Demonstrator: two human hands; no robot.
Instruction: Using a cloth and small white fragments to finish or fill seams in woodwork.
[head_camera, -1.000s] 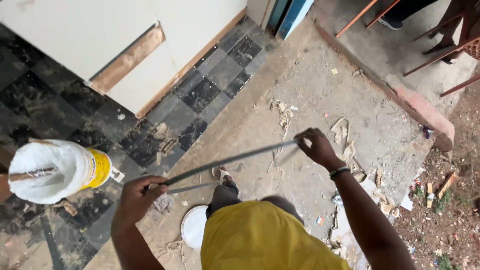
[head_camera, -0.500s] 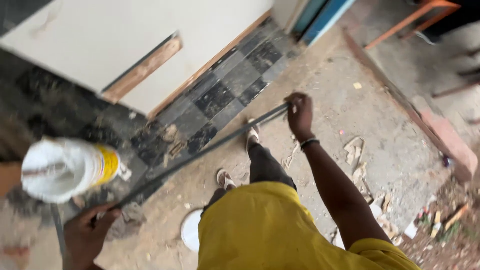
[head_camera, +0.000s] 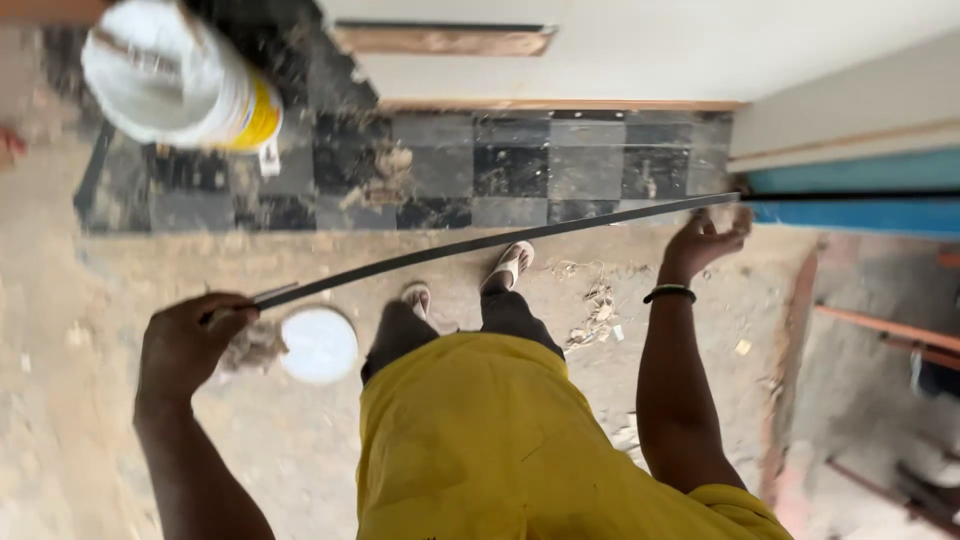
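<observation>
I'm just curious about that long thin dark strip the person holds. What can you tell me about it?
The strip is long, narrow, dark and flat, metal by its look, bowed slightly along its length. It spans above the dusty floor, over the sandalled feet. The left hand grips its near end; the right hand holds the far end by the blue door frame.

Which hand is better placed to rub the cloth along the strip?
Left, probably. The left hand grips the near end of the strip with the cloth bunched beside it. The right hand only supports the far end, away from the cloth.
</observation>
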